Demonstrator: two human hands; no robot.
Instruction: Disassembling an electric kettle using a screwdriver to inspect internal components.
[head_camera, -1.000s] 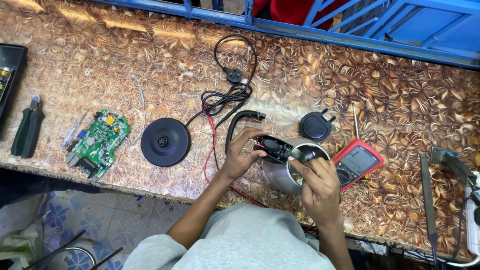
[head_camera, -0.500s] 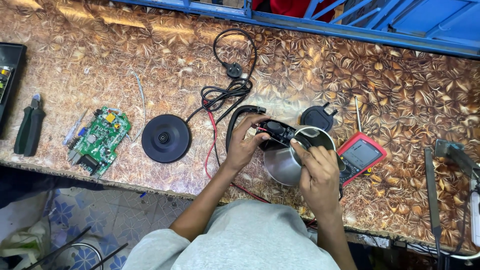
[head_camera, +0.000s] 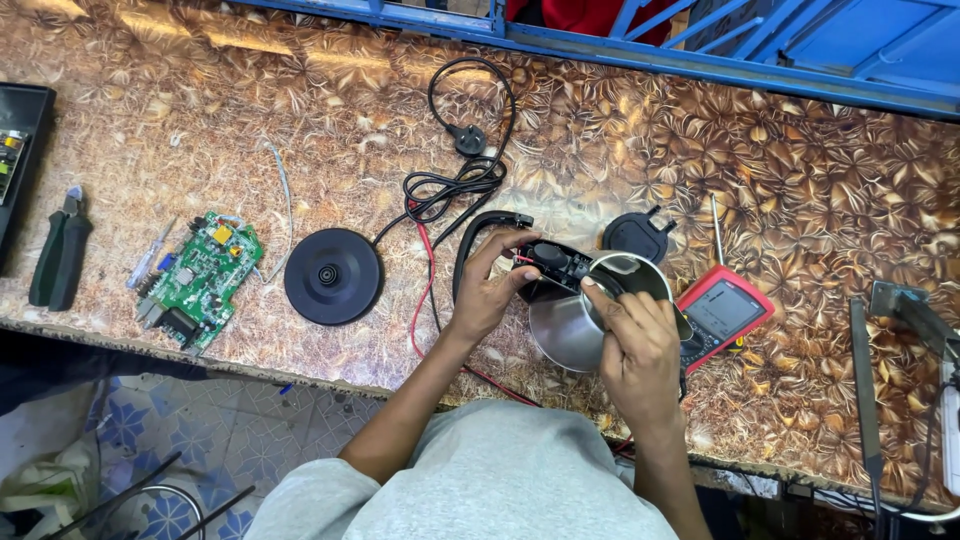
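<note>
Steel shines on the electric kettle (head_camera: 575, 325) we hold tilted over the near part of the patterned counter (head_camera: 800, 180), its open mouth turned toward the far edge. Our left hand (head_camera: 487, 290) closes its grip on the kettle's black handle top, fingers curled round it. Our right hand (head_camera: 635, 345) lies over the rim, and we cannot tell whether it pinches anything. Just right of the kettle sits a red multimeter (head_camera: 722, 312), partly behind our right hand; the round black lid (head_camera: 635, 237) lies beyond. Left are the kettle base (head_camera: 332, 276) with its coiled cord (head_camera: 455, 185), a green circuit board (head_camera: 197, 280) and pliers (head_camera: 60, 250).
</note>
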